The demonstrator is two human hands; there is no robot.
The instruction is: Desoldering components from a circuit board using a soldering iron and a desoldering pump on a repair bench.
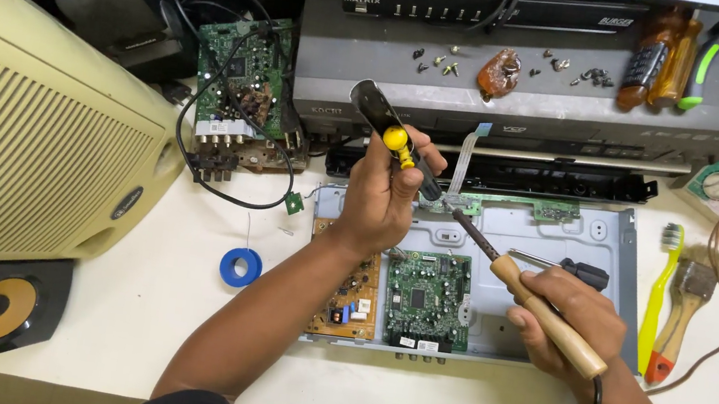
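1. We cannot see where the tip of the soldering iron (pixel 539 311) meets the work: its dark metal shaft runs up and to the left and ends just beside the narrow green strip board (pixel 507 205) at the back of the open metal chassis (pixel 611 263), but the contact spot is too small to make out.
2. Our right hand (pixel 570 327) is closed around the iron's smooth, rounded wooden handle. The fingers wrap underneath and are hidden; the black cord drops from the handle's end and is cut off by the bottom edge.
3. Our left hand (pixel 383 200) is curled shut on a desoldering pump (pixel 396 137) with a black barrel and a yellow knob. The palm hides the lower barrel, and its nozzle near the strip board is hard to tell apart from the iron's shaft.
4. The chassis is a flat grey sheet-metal tray with stamped holes. In it lie a square green circuit board (pixel 428 299) and a brownish power board (pixel 347 298), the latter partly covered by our left forearm.
5. A black-handled screwdriver (pixel 568 269) lies in the tray, half hidden behind our right hand.
6. To the left, a ribbed cream speaker cabinet (pixel 26 130) is cut off by the frame; a blue tape roll (pixel 240 267) sits on the white table (pixel 132 311).
7. On the right lie a yellow-green toothbrush (pixel 658 288) and a worn wooden-handled brush (pixel 678 313).
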